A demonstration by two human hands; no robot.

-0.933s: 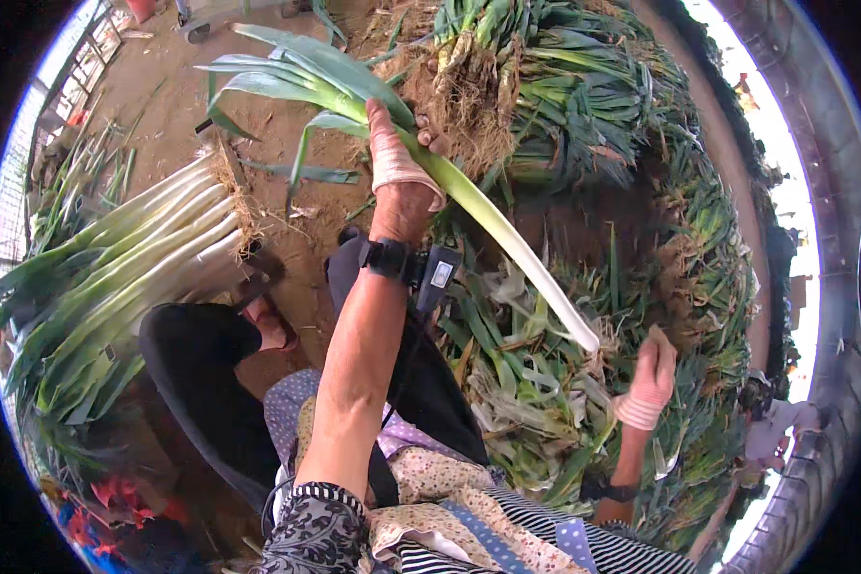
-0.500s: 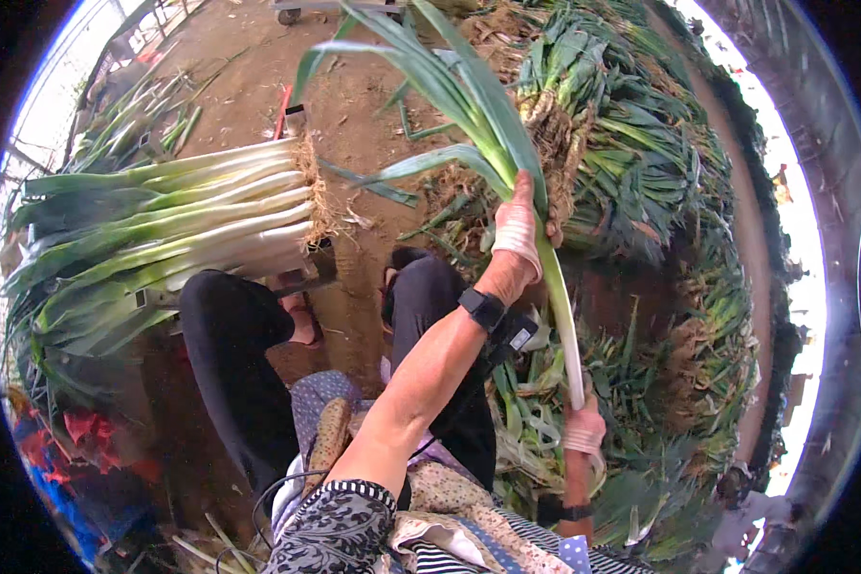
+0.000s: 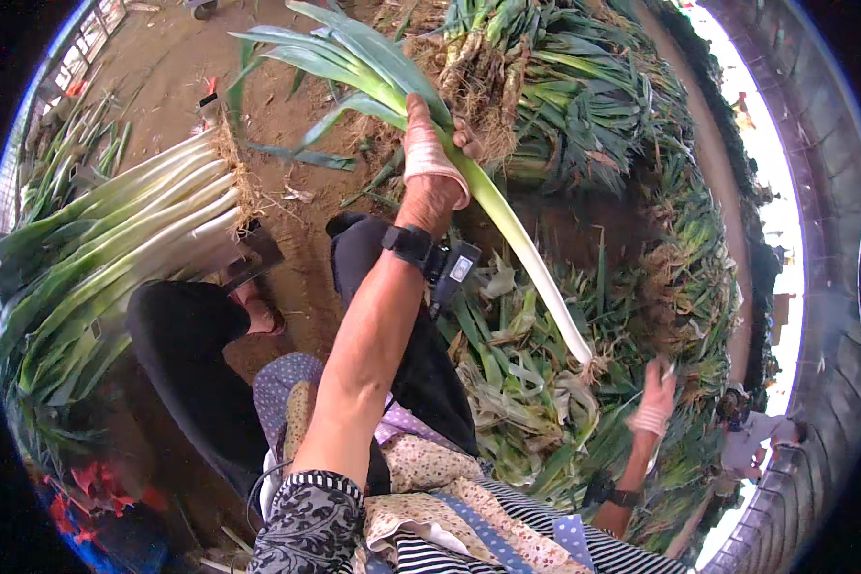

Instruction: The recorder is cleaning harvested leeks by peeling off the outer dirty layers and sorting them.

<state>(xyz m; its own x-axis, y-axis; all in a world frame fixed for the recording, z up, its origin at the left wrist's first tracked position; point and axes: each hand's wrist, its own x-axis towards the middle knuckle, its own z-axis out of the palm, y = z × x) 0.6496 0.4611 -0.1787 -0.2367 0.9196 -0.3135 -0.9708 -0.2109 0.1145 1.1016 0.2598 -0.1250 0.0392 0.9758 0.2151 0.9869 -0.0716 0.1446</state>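
Observation:
My left hand (image 3: 432, 153) is closed around a leek (image 3: 502, 210) at the base of its green leaves. The leaves fan out to the upper left. The white shank slants down to the right and ends in a small tuft of roots. Beyond that root end, my right hand (image 3: 652, 397) is apart from the leek, over the leafy waste. Its fingers look closed, with a thin pale bit at their tips; motion blur keeps me from telling what it is. Both hands have pale wraps at the palm or wrist.
A row of leeks (image 3: 153, 201) lies at the left, roots toward the middle. A pile of untrimmed leeks (image 3: 593, 96) lies at the upper right. Stripped leaves (image 3: 517, 402) cover the ground beside my right knee. A red-and-blue heap (image 3: 96, 497) is at the lower left.
My right hand has left the leek's root end and moved right. My left hand has moved up and left with the leek, which now slants more. The whole view has shifted.

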